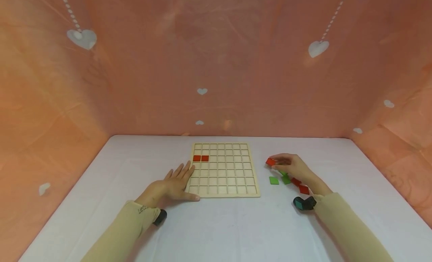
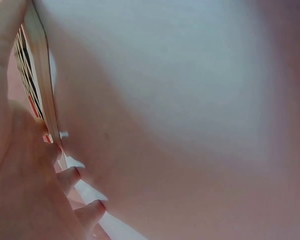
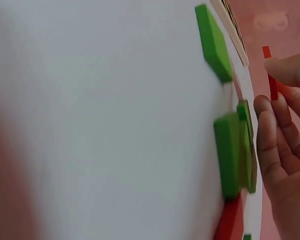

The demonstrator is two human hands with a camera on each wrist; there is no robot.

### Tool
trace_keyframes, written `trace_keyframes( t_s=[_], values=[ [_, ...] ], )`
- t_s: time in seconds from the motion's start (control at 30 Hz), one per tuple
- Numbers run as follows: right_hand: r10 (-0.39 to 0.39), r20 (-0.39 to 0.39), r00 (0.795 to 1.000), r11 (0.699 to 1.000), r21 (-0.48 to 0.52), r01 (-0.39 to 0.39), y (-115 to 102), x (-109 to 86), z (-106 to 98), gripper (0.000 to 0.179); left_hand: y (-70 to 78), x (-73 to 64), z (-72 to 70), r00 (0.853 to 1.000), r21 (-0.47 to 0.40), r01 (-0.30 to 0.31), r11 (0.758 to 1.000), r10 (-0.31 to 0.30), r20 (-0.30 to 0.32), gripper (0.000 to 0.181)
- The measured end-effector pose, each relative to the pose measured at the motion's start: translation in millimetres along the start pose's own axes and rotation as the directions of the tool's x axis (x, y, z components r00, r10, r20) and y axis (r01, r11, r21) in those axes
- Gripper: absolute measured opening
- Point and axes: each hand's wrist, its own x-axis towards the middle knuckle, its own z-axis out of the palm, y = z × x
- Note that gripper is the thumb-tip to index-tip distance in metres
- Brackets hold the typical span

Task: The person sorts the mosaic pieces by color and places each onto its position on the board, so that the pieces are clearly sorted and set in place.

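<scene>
A pale wooden grid board (image 1: pixel 224 196) lies on the table, with two red square tiles (image 1: pixel 204 158) side by side in one row near its upper left. My left hand (image 1: pixel 173 185) rests at the board's left edge, fingers spread and thumb at the lower left corner. In the left wrist view that hand lies along the board's side (image 2: pixel 46 75). To the right of the board, my right hand (image 1: pixel 294 166) pinches a red tile (image 1: pixel 270 161) between thumb and fingers. The right wrist view shows this tile (image 3: pixel 272 75) edge-on, raised above the other tiles.
Under and beside the right hand lie loose green tiles (image 1: pixel 274 180) and red tiles (image 1: pixel 304 189) on the white-covered table (image 1: pixel 216 228). A dark wrist device (image 1: pixel 303 203) sits at the right cuff. Pink-orange cloth (image 1: pixel 216 67) with hearts surrounds the back and sides.
</scene>
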Motion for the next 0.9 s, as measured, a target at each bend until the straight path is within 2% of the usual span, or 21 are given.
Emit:
trace_keyframes(
  t_s=[0.27, 0.5, 0.77, 0.9],
  values=[
    [-0.029, 0.027, 0.999, 1.000, 0.007, 0.028, -13, 6.5, 11, 0.046, 6.6, -3.8, -3.8, 1.000, -0.007, 0.015, 1.000, -0.015, 0.019, 0.109],
    [-0.084, 0.028, 0.996, 0.996, 0.016, 0.083, -17, 15.8, 21, 0.044, 6.7, -5.6, -2.6, 1.000, 0.006, 0.029, 1.000, -0.029, 0.006, 0.108],
    [-0.067, 0.047, 0.997, 0.997, 0.045, 0.065, -24, 25.3, 30, 0.042, 9.4, -7.0, -4.7, 1.000, 0.010, 0.030, 1.000, -0.030, -0.002, 0.106],
    [-0.114, 0.049, 0.992, 0.992, 0.049, 0.112, -27, 28.4, 35, 0.041, 9.7, -7.0, -5.8, 1.000, 0.011, 0.030, 0.999, -0.030, 0.000, 0.106]
  ],
)
